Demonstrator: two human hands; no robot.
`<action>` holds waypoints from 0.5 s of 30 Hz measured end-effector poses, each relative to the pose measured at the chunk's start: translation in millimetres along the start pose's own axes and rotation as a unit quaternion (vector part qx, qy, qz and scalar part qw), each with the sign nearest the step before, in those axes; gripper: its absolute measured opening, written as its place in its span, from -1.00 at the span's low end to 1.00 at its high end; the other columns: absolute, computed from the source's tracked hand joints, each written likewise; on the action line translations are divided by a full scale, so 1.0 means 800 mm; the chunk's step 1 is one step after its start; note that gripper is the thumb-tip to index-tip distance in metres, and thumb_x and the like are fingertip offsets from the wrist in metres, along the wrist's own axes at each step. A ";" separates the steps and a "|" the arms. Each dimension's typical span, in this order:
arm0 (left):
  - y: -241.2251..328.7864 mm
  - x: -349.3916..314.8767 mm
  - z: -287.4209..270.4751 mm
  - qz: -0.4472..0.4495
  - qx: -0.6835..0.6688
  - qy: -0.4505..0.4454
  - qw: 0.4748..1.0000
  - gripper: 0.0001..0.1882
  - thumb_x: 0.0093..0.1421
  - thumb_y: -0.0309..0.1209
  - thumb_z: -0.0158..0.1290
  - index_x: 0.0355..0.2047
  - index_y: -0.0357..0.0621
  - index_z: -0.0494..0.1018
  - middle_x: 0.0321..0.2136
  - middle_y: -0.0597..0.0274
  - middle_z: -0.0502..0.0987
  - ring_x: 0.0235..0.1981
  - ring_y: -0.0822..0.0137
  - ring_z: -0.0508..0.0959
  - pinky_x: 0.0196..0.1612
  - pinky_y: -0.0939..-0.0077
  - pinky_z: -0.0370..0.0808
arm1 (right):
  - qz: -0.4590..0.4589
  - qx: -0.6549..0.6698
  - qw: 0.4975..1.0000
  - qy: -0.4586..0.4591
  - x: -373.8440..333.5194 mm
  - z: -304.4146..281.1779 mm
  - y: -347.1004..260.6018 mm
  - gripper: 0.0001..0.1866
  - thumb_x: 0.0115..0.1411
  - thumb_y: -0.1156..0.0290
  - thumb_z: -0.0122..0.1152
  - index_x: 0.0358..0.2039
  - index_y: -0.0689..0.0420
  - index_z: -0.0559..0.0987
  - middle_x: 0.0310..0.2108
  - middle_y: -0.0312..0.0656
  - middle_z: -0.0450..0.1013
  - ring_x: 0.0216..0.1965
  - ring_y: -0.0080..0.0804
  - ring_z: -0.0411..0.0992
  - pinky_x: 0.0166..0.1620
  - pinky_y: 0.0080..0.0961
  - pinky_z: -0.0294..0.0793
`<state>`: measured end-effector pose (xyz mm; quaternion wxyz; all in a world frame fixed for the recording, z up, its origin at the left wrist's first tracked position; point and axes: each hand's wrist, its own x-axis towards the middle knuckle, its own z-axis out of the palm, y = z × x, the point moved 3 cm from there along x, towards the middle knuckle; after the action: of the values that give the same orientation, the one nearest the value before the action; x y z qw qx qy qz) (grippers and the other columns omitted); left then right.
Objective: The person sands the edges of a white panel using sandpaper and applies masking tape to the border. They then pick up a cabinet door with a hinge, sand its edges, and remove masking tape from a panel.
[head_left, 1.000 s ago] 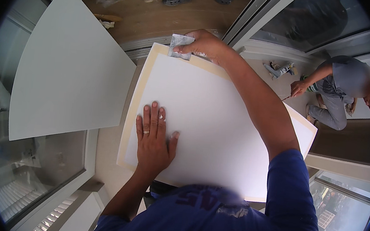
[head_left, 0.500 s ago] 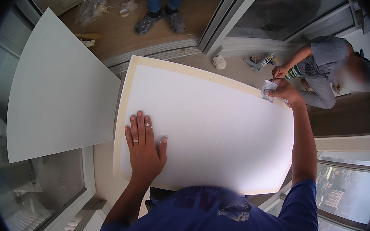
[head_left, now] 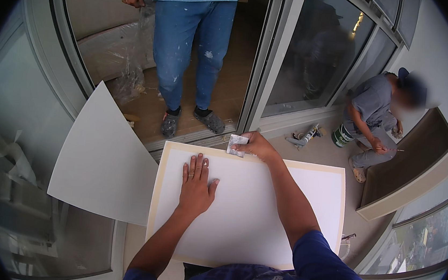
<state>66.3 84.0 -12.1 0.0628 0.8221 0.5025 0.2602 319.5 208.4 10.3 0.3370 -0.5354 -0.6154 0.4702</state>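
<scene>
A white rectangular board (head_left: 238, 217) lies flat in front of me, with a cream tape-like strip along its edges. My left hand (head_left: 196, 188) rests palm down on its left part, fingers stretched toward the far edge. At that far edge, left of the middle, my right hand (head_left: 256, 146) pinches a folded piece of sandpaper (head_left: 238, 144), grey-white and roughly square. The piece touches the taped border; its underside is hidden. My right forearm crosses above the board.
A second pale panel (head_left: 103, 166) leans at the left. Beyond the door track, a person in blue trousers (head_left: 189, 50) stands. At right, another person (head_left: 372, 111) crouches by a green-and-white bucket (head_left: 341, 135), a brown-lined cabinet frame (head_left: 412, 177) and tools (head_left: 305, 137).
My right hand has moved left along the far edge with the sandpaper. My left hand lies closer to that edge. The view has tilted up, showing more of the standing person.
</scene>
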 end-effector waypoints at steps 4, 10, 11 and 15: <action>0.002 0.063 0.023 0.032 0.024 0.006 0.999 -0.29 0.49 -0.09 -0.05 0.42 -0.43 0.22 0.49 -0.26 0.14 0.56 -0.22 0.02 0.57 -0.19 -0.13 | -0.086 0.026 0.987 0.137 -0.021 -0.016 -0.014 -0.73 0.16 0.30 0.60 -0.25 0.21 0.76 -0.41 -0.25 0.69 -0.38 -0.56 0.57 -0.26 -0.50 0.52; 0.032 0.053 0.026 0.052 -0.012 -0.054 0.997 -0.38 0.45 -0.20 0.06 0.36 -0.40 0.34 0.48 -0.22 0.19 0.55 -0.21 0.06 0.56 -0.12 -0.07 | -0.086 0.044 0.951 0.294 -0.125 -0.067 0.005 -0.73 0.21 0.27 0.55 -0.26 0.23 0.74 -0.45 -0.21 0.66 -0.41 -0.53 0.55 -0.27 -0.44 0.53; 0.057 0.057 0.015 0.065 -0.075 -0.111 0.989 -0.40 0.44 -0.21 0.09 0.34 -0.38 0.38 0.47 -0.20 0.23 0.54 -0.20 0.09 0.56 -0.09 -0.04 | -0.094 0.098 0.933 0.332 -0.145 -0.080 0.021 -0.72 0.20 0.26 0.54 -0.25 0.22 0.74 -0.45 -0.20 0.66 -0.41 -0.51 0.55 -0.26 -0.42 0.53; 0.157 0.105 -0.102 0.153 -0.358 -0.089 0.917 -0.55 0.45 -0.36 0.08 0.22 -0.44 0.49 0.30 -0.18 0.50 0.34 -0.03 0.48 0.43 0.18 0.29 | -0.108 0.070 0.918 0.374 -0.178 -0.096 0.037 -0.71 0.22 0.23 0.52 -0.23 0.20 0.73 -0.44 -0.16 0.65 -0.41 -0.42 0.56 -0.24 -0.37 0.54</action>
<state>155.9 82.1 133.9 0.3565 0.8312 0.2361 0.3553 428.7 85.6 20.5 0.6278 -0.5777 -0.4642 0.2378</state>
